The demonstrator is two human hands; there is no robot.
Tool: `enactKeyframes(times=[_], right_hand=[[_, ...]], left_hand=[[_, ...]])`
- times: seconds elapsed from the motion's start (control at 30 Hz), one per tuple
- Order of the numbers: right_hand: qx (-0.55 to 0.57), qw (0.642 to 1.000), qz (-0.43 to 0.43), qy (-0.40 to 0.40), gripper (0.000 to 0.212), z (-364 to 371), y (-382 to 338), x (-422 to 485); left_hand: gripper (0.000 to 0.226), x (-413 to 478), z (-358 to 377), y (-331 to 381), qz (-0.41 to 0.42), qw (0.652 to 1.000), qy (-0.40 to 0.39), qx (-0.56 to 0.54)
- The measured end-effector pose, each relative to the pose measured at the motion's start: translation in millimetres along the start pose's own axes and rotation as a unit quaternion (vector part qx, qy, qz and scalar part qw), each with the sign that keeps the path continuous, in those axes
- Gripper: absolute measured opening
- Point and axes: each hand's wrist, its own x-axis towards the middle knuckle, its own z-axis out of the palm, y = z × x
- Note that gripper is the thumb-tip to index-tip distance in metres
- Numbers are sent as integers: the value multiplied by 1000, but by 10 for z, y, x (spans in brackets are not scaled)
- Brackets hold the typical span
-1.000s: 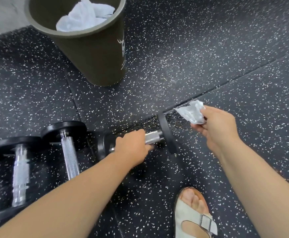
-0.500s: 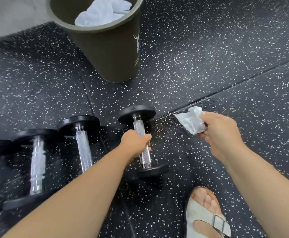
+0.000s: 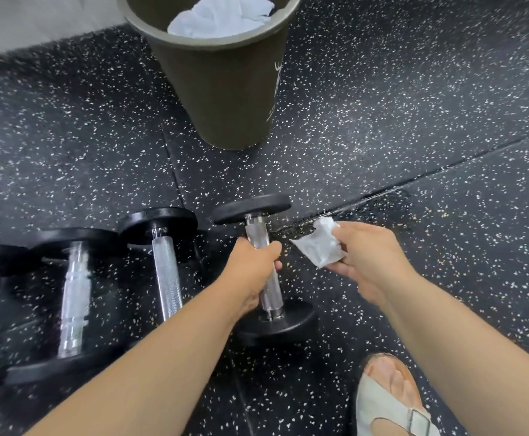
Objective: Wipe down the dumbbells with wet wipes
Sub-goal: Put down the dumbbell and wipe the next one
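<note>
Gripping the rightmost dumbbell (image 3: 272,295) by its bar, the left hand (image 3: 250,273) steadies it on the floor (image 3: 414,127); the right hand (image 3: 374,262) pinches a crumpled wipe (image 3: 318,248) just right of it — best wrap the bar, twist, then swipe both plates.

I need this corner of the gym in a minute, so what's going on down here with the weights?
A person is cleaning dumbbells on the speckled rubber floor. Their left hand grips the metal handle of one dumbbell. The right hand pinches a crumpled wet wipe just beside that handle, not touching it. Three more dumbbells lie in a row to the left. A dark bin beyond them holds white used wipes.
</note>
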Motion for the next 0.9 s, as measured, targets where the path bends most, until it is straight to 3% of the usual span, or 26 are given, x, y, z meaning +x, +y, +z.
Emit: enactKeyframes(times=[0.1, 0.2, 0.33, 0.57, 0.8, 0.9], right_hand=[[78, 995, -15, -60, 23, 186, -63, -81], [177, 973, -24, -149, 27, 420, -139, -241], [311, 936, 28, -164, 30, 525, -245, -332], [328, 932, 74, -134, 26, 560, -384, -137], [220, 951, 128, -173, 36, 616, -480, 76], [271, 946, 121, -130, 29, 606, -445, 69]], left_hand=[[24, -66, 13, 110, 70, 997, 7, 7], [35, -150, 42, 159, 132, 990, -7, 53], [31, -189, 49, 97, 172, 981, -6, 87], [33, -238, 39, 64, 189, 976, -8, 110], [33, -271, 32, 51, 179, 978, -5, 110], [35, -269, 52, 66, 186, 976, -2, 112]])
